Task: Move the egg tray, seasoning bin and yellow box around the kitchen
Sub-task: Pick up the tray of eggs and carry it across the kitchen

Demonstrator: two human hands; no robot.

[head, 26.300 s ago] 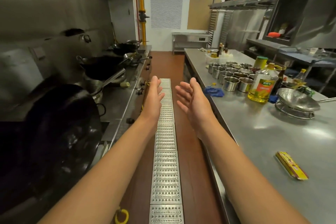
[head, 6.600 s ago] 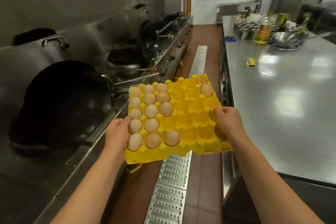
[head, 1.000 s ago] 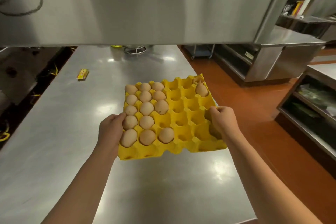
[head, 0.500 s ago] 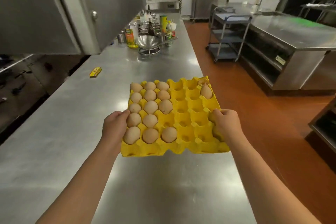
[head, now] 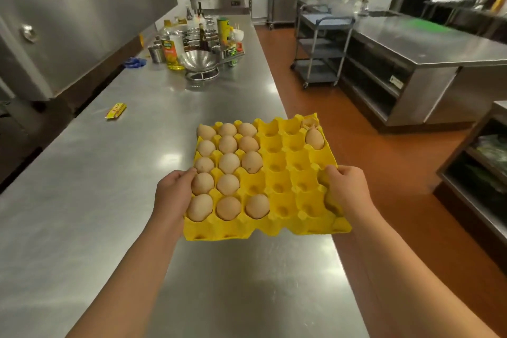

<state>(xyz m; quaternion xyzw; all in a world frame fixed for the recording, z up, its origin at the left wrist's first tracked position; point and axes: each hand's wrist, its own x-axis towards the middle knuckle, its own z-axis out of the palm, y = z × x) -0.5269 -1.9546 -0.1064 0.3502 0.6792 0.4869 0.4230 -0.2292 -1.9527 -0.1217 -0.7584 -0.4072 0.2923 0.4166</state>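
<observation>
A yellow egg tray [head: 285, 181] hangs level above the right edge of a long steel counter [head: 109, 173]. Several brown eggs fill its left columns and one egg [head: 314, 138] sits alone near the far right corner. My left hand [head: 172, 195] grips the tray's left edge, thumb over the eggs. My right hand [head: 348, 192] grips the right edge. A small flat yellow box [head: 116, 110] lies on the counter to the far left. A cluster of steel seasoning cups [head: 197, 38] stands at the counter's far end.
An oil bottle [head: 171, 53], a steel colander on a ring stand [head: 201, 64] and a blue cloth [head: 134, 62] sit at the far end. A wheeled trolley [head: 321, 46] and another steel counter [head: 411, 44] stand across the orange floor. Shelving [head: 482, 167] is at right.
Over the last second the view swung up along the counter, bringing the far end and the trolley into sight. The tray stays gripped in both hands at the same height.
</observation>
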